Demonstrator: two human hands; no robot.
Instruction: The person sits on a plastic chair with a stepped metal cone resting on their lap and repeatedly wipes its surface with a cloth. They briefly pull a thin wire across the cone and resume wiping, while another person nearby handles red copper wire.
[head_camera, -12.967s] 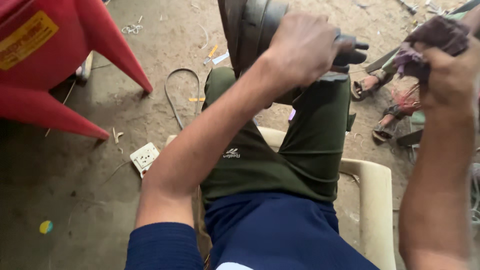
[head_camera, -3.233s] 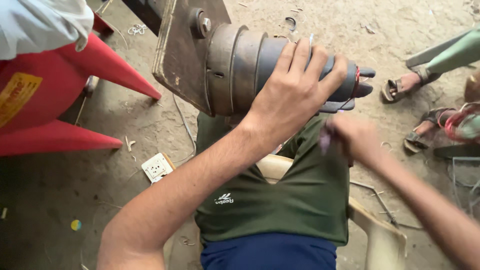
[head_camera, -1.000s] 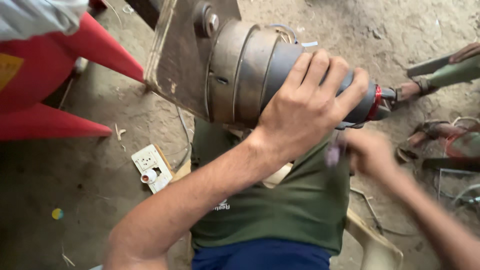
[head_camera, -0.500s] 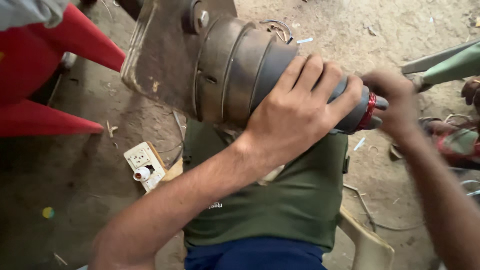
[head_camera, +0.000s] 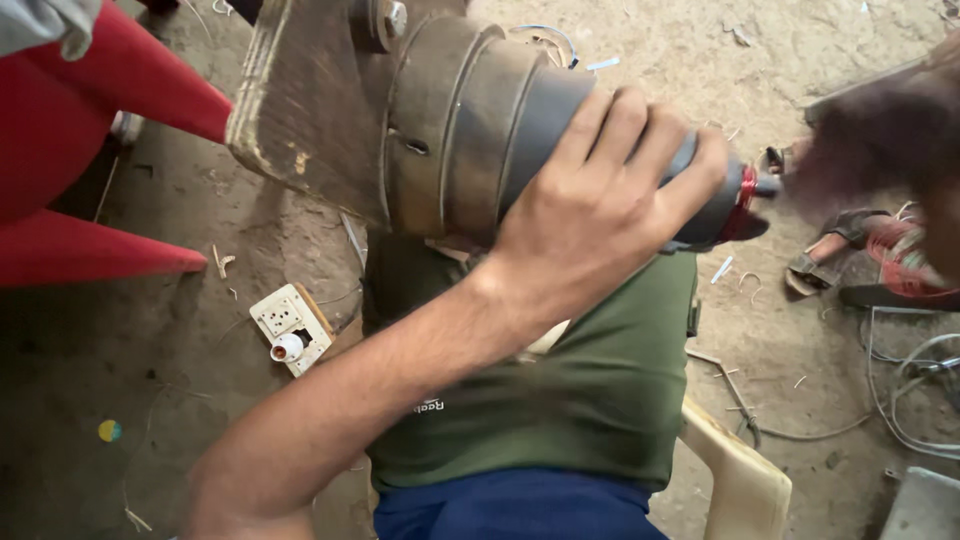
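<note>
Above the lap, a dark, ribbed motor housing (head_camera: 480, 125) with a rusty flat mounting plate (head_camera: 300, 110) at its left end is held up over the green trouser leg (head_camera: 560, 390). It is gripped from above by the left hand (head_camera: 600, 210), whose fingers (head_camera: 620, 130) are wrapped over the narrow end of the cylinder and clenched on it. Red copper winding (head_camera: 745, 190) is seen at the shaft end, just right of that hand. The right hand (head_camera: 880, 140) is shown near the upper right edge of the view, close to the shaft tip, but it is blurred, so whether its fingers are closed or released cannot be told. On the dirt floor (head_camera: 180, 330) below the plate, a white socket board (head_camera: 288, 325) is laid beside the leg. A red plastic chair (head_camera: 90, 150) is placed at the left edge, and loose wires (head_camera: 900, 390) are scattered at the right. A cream chair arm (head_camera: 735, 480) is seen beside the thigh.
</note>
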